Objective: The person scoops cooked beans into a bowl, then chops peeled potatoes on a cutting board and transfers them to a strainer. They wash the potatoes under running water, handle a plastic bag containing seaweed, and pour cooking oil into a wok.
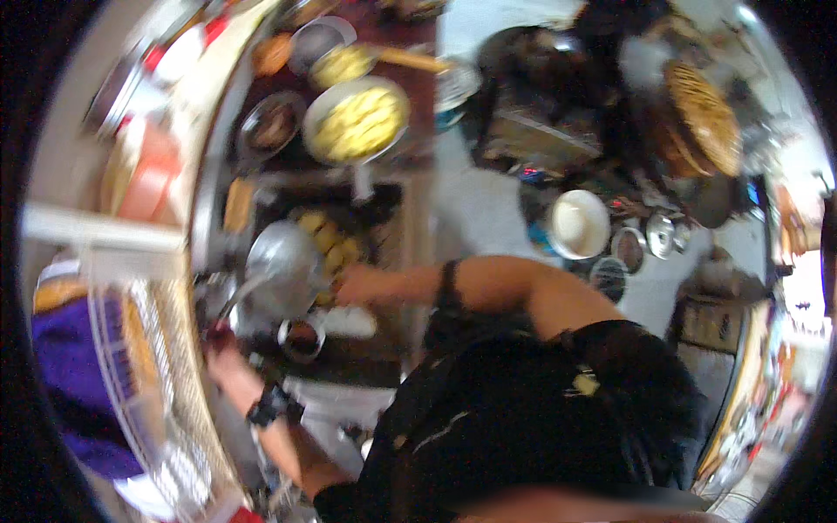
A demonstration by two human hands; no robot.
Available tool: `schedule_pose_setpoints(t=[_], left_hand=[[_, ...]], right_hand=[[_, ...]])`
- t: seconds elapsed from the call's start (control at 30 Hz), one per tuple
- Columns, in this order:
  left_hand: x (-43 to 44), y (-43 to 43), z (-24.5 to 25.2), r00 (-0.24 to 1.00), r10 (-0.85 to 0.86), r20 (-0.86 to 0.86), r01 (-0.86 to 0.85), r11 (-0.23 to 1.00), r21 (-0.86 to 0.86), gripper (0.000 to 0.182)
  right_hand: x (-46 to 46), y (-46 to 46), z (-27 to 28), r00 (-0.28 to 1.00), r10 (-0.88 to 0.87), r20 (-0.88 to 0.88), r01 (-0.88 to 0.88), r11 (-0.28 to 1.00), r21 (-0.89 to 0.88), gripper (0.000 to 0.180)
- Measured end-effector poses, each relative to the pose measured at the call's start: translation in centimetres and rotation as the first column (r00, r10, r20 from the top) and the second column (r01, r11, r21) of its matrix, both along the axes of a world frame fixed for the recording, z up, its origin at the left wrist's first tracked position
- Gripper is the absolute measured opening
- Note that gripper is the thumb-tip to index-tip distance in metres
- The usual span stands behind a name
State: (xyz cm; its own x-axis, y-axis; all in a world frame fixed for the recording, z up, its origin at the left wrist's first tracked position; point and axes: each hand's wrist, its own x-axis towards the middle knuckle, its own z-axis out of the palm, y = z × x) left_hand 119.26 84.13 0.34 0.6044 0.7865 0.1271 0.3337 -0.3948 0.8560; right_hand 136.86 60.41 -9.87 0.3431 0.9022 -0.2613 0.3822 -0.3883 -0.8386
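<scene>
My right hand point(353, 285) reaches to the edge of a dark tray area with several yellow pieces of food point(330, 242); blur hides whether its fingers hold anything. At lower left, my left hand point(223, 346) is by the end of a curved handle that runs up to a large grey metal lid or pan point(284, 261); its grip is blurred. Between the hands stand a small bowl with dark contents point(301, 340) and a white oblong thing point(350, 322). Farther up, a white bowl point(356, 119) holds many yellow pieces.
A metal bowl with brown contents point(271, 124) stands left of the yellow food, and a wooden-handled utensil point(412, 59) lies above. Right of my arm are a white basin point(579, 224) and a wide woven basket point(706, 118). A wire rack point(114, 353) is at far left.
</scene>
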Motion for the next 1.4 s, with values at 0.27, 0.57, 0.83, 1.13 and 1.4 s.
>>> schedule_pose_setpoints(t=[0.27,0.57,0.83,1.13,1.4], left_hand=[[-0.7,0.1,-0.1,0.991,-0.076,0.114,0.096,0.977,-0.19,0.041],[-2.1,4.1,-2.6,0.968,-0.147,0.204,0.216,0.903,-0.372,0.046],[-0.5,3.5,-1.0,0.976,-0.148,0.161,0.189,0.941,-0.282,0.044],[-1.0,-0.3,2.5,0.956,-0.148,-0.254,0.159,0.987,0.022,0.042],[0.7,8.4,-5.0,0.643,0.688,0.337,0.185,0.288,-0.94,0.034]], right_hand=[[-1.4,0.4,-0.4,0.87,-0.335,-0.361,0.265,0.936,-0.23,0.014],[-1.2,1.6,-0.4,0.88,-0.319,-0.353,0.198,0.92,-0.338,0.015],[-1.2,-0.9,4.7,0.887,-0.356,-0.293,0.258,0.91,-0.323,0.019],[-1.3,-2.0,3.3,0.973,-0.112,-0.2,0.083,0.986,-0.145,0.021],[-1.0,-1.7,2.0,0.905,-0.259,-0.337,0.171,0.948,-0.27,0.014]])
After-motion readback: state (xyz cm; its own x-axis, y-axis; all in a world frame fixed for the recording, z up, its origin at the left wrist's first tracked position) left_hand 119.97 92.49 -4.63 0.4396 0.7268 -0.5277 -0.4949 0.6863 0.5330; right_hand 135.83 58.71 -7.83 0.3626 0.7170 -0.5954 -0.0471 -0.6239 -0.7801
